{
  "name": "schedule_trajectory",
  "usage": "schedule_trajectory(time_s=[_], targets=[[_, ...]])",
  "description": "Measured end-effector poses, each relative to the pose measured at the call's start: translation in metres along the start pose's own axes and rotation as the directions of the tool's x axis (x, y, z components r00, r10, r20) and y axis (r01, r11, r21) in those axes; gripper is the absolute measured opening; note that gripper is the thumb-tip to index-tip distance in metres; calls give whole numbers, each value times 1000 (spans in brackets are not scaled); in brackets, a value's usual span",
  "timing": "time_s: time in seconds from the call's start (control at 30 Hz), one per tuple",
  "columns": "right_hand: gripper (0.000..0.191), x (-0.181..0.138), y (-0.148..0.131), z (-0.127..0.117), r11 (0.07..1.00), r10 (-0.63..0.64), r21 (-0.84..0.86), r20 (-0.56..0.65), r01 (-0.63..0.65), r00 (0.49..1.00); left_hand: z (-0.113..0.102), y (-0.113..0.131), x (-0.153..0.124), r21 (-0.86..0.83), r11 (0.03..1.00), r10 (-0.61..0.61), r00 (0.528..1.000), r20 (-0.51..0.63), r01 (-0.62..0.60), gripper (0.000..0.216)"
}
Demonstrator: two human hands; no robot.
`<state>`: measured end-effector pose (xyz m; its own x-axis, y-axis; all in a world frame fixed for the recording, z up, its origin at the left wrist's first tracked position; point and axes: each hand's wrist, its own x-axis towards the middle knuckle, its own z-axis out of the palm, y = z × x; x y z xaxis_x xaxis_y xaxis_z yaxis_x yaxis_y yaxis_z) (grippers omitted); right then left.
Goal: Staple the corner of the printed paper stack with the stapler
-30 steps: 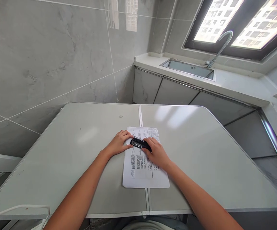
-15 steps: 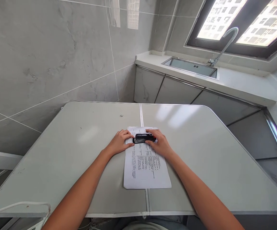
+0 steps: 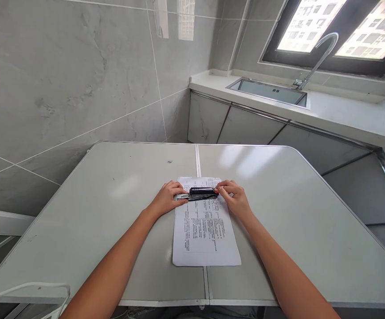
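A printed paper sheet (image 3: 203, 230) lies on the grey folding table (image 3: 89, 212), across its middle seam. A black stapler (image 3: 202, 192) rests crosswise on the sheet's upper part. My left hand (image 3: 166, 200) lies at the sheet's left edge, fingers curled against the stapler's metal left end. My right hand (image 3: 235, 198) pinches the stapler's right end with thumb and fingers.
A small staple-like bit (image 3: 170, 161) lies on the table farther back. A white cord (image 3: 22, 290) loops over the table's near left corner. Behind stands a counter with a steel sink (image 3: 268, 91) and a curved tap (image 3: 319, 57) under a window. Tiled wall on the left.
The stapler has turned from a slant to lying level across the sheet. My right hand slid off its top to its right end. The left hand stayed at the left edge.
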<state>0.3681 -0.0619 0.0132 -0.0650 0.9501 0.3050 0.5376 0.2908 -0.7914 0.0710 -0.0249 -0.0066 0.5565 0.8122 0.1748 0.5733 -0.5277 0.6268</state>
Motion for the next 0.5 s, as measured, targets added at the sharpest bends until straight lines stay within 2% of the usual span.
schedule_trajectory(time_s=[0.07, 0.13, 0.17, 0.23, 0.27, 0.33, 0.43, 0.47, 0.5], targets=[[33, 1, -2, 1, 1000, -31, 1, -12, 31, 999, 0, 1, 0, 7, 1000, 0, 1000, 0, 0, 21], [19, 3, -4, 8, 997, -76, 8, -14, 76, 997, -1, 2, 0, 17, 1000, 6, 1000, 1, -6, 20], [19, 4, -5, 13, 996, -94, 11, 5, 94, 996, -1, 2, 0, 21, 1000, 7, 1000, 1, -7, 21], [34, 5, -6, 24, 993, -114, 6, 83, 114, 990, -1, 2, 0, 24, 1000, -1, 1000, 3, 1, 22], [36, 5, -6, 29, 993, -116, -1, 123, 118, 986, -2, 2, 0, 20, 1000, -9, 1000, 4, 9, 22], [25, 4, -5, 35, 992, -125, -13, 162, 129, 979, -4, 3, -1, -21, 999, -27, 1000, 11, 27, 28], [17, 1, -8, 34, 983, -180, -21, 61, 181, 982, -8, 11, -1, -243, 967, -94, 993, -67, 76, 58], [18, -1, -10, 32, 975, -218, -35, -5, 218, 976, -9, 14, 0, -384, 919, -150, 980, -127, 91, 64], [19, -3, -12, 30, 962, -271, -62, -75, 267, 960, -9, 18, 1, -553, 828, -226, 957, -179, 92, 64]])
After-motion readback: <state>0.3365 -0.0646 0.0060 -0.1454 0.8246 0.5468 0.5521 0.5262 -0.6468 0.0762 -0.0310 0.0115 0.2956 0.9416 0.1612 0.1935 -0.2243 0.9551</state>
